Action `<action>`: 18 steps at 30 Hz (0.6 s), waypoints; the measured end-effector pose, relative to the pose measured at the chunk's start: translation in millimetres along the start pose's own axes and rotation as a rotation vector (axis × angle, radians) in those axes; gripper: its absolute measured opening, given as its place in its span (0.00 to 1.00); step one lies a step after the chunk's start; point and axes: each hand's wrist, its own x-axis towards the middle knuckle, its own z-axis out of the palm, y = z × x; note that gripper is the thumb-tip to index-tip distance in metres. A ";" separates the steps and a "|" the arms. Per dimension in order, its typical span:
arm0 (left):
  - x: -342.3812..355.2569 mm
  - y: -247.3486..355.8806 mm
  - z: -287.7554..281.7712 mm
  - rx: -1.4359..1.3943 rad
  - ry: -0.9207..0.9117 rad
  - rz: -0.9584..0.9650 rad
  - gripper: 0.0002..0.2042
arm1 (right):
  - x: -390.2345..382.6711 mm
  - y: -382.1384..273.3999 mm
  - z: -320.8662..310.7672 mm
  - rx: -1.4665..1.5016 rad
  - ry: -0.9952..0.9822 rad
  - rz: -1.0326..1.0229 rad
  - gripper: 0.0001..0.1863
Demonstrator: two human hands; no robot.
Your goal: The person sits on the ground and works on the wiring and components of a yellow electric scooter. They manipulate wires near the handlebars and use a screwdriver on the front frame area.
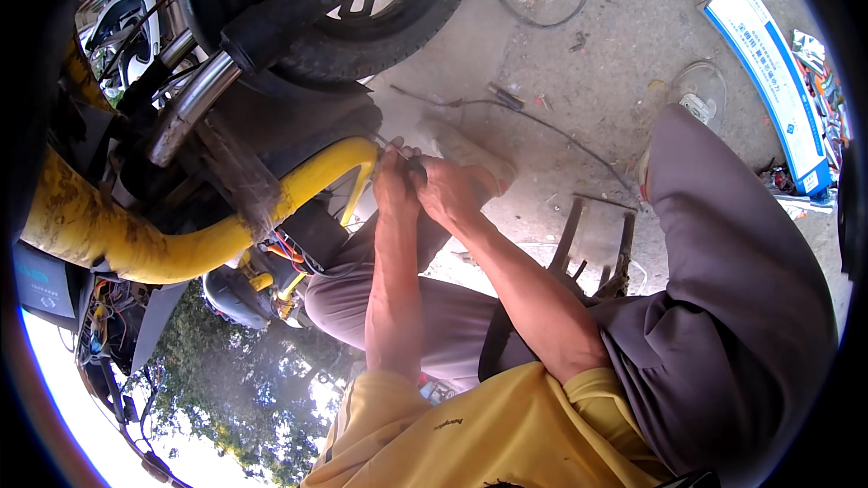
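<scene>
My left hand (pixel 396 183) and my right hand (pixel 443 188) are close together beside the end of a yellow tubular frame (pixel 316 176). Fingers of both are closed around something small and dark between them, mostly hidden by the hands. A thin piece pokes out near the left fingertips, too small to name. Scuffs and dirt mark the yellow tube, which curves in from the left. Just left of my hands hang a dark panel (pixel 330 117) and a bundle of coloured wires (pixel 287 248).
A black-tyred wheel (pixel 380 45) and a shiny fork tube (pixel 194 108) fill the upper left. A dark cable (pixel 561 131) crosses the concrete floor. A blue-and-white carton (pixel 768 72) lies at the right, and a metal stand (pixel 579 235) is by my legs.
</scene>
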 end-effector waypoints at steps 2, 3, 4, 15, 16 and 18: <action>2.6 -1.4 -2.3 0.002 -0.025 0.014 0.16 | -0.1 -1.1 1.5 -0.072 0.012 -0.017 0.14; 3.5 -2.8 -4.7 0.005 -0.044 0.019 0.17 | 0.5 -5.4 -3.6 -0.090 0.000 0.007 0.15; 2.6 -5.1 -9.5 0.003 -0.058 0.023 0.17 | 4.5 -24.2 -27.5 -0.074 -0.050 0.091 0.15; -67.8 -45.3 12.8 -0.310 -0.151 -0.138 0.21 | 46.0 -19.0 -46.1 0.077 -0.413 0.482 0.25; -64.7 -54.1 7.9 -0.318 -0.113 -0.122 0.21 | 47.9 -14.8 -39.7 0.104 -0.439 0.497 0.26; -35.8 -81.6 -22.7 -0.375 -0.392 -0.066 0.17 | 47.4 -15.3 -32.6 0.098 -0.454 0.475 0.28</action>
